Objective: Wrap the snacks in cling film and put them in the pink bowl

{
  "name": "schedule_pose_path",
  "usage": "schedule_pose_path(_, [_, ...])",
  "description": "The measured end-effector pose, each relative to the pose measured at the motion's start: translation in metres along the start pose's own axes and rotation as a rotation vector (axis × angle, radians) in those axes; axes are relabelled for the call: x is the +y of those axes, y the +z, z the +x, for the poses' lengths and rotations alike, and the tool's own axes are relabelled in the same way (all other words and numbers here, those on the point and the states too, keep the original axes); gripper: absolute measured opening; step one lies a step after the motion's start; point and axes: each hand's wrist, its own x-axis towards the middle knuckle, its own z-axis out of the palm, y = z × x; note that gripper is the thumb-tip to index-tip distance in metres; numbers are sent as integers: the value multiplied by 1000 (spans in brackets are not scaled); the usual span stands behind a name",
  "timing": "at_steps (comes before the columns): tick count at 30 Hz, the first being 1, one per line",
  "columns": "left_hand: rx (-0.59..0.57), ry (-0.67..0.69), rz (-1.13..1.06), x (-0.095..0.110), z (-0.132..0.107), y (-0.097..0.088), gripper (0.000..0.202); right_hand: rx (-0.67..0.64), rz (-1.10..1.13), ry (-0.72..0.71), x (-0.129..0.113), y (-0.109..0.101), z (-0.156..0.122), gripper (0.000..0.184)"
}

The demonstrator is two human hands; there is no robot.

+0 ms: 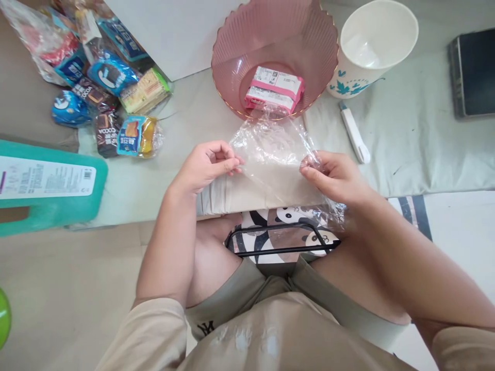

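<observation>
A crinkled clear plastic bag (270, 154) is stretched between my two hands above a low surface draped in pale cloth. My left hand (207, 167) pinches its left edge with fingers closed. My right hand (334, 175) pinches its right edge, fingers closed too. Just beyond the bag stands a pink ribbed bowl (232, 51) holding a pink-and-white wrapped packet (275, 90).
A white cup with blue leaves (371, 46) stands right of the bowl, a white pen-like tool (353, 131) below it, a dark book (474, 69) far right. Several snack packets (108, 87) lie at the left. A teal stool (50, 183) sits near left.
</observation>
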Motion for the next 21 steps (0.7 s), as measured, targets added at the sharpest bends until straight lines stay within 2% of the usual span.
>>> schedule_pose_path(2, [104, 24, 10, 1, 2, 1, 45, -1, 16, 20, 1, 0, -2, 34])
schedule_pose_path(5, [184, 67, -50, -2, 5, -2, 43, 35, 20, 70, 0, 2, -3, 37])
schedule_pose_path(9, [236, 71, -311, -7, 5, 6, 47, 119, 64, 37, -3, 6, -5, 46])
schedule_pose_path(11, [165, -5, -465, -9, 1, 21, 54, 168, 131, 8, -5, 8, -6, 54])
schedule_pose_path(12, [90, -58, -515, -10, -1, 31, 58, 193, 168, -4, -6, 10, -6, 56])
schedule_pose_path(15, [-153, -170, -534, -12, -10, 64, 65, 253, 263, -35, -7, 15, -7, 57])
schedule_pose_path(17, [-246, -182, -501, -13, -15, 81, 61, 277, 303, -54, -6, 18, -9, 54])
schedule_pose_path(19, [-244, -133, -408, -10, -20, 90, 45, 315, 319, -69, -6, 20, -13, 52])
schedule_pose_path(21, [-169, -25, -290, -5, -25, 90, 31, 378, 313, -69, -7, 20, -19, 50])
